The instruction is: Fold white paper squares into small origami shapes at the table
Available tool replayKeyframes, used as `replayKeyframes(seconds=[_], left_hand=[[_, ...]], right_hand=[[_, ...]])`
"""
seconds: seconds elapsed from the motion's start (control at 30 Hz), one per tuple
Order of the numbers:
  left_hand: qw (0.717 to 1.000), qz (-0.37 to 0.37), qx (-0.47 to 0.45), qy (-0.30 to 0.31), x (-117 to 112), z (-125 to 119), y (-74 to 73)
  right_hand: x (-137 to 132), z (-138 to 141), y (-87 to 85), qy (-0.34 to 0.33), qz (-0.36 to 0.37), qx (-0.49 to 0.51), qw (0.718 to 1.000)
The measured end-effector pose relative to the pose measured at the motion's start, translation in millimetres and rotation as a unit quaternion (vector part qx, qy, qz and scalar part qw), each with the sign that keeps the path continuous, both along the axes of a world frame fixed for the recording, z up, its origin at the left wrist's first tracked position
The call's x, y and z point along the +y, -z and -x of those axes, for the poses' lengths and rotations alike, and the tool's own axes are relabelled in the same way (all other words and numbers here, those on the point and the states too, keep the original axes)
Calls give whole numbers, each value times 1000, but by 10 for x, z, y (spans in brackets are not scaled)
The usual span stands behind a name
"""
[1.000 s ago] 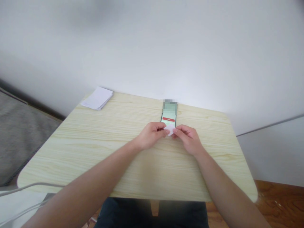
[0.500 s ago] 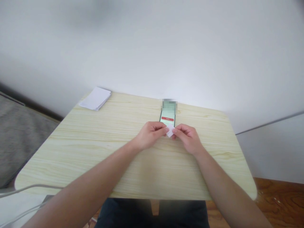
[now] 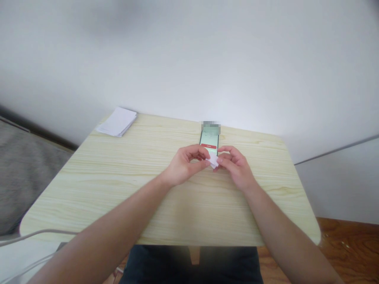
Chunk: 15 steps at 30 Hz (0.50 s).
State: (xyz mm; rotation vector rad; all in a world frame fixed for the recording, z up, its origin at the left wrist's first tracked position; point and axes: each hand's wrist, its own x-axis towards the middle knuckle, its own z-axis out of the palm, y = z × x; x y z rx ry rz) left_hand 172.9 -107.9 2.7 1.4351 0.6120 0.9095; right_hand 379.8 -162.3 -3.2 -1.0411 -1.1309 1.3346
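A small piece of folded white paper (image 3: 212, 159) is held between both hands above the middle of the table. My left hand (image 3: 188, 163) pinches its left side between thumb and fingers. On the other side, my right hand (image 3: 235, 165) grips the paper's right edge with thumb and fingertips, its index finger lifted a little. Just beyond the paper lies a phone (image 3: 209, 140) with a lit greenish screen and a red bar; the paper and fingers cover its near end.
A stack of white paper sheets (image 3: 117, 121) lies at the table's far left corner. The pale wooden table (image 3: 142, 146) meets a white wall (image 3: 189, 67) at the back. Cables (image 3: 44, 232) run past the near left corner.
The fingers have shifted on the paper: my left index finger has arched up over it and my right index finger has lifted. The paper has turned slightly.
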Motion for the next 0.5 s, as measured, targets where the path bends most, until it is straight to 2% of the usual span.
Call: replayKeyframes(seconds=[0.17,0.5], left_hand=[[1000,11,-17,4,1,9,5],[1000,-4,16,-20,-24,-4,-23]], right_hand=[[-29,-6,-32,10,-32,-35,999],[-58,40,-93,56,-42,-96,993]])
